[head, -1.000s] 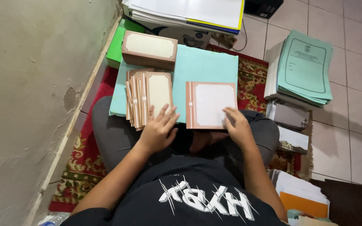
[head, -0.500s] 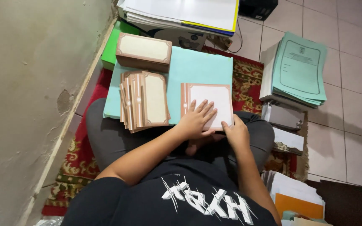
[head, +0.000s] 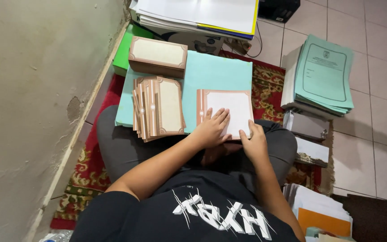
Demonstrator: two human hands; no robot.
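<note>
- My left hand [head: 213,129] lies flat, fingers spread, pressing on the white card with a brown border [head: 229,112]; it grips nothing.
- My right hand [head: 252,142] sits at the card's near right corner, fingers curled on its edge; I cannot tell if it pinches it.
- The card rests on a light blue sheet [head: 218,71] across my lap, at the sheet's near right part.
- Just left of the card, a fanned stack of brown-bordered cards [head: 160,107] lies on the same sheet.
- At the sheet's far left corner stands a brown box [head: 157,54].
- On the tiled floor to my right, a pile of green folders [head: 323,76].
</note>
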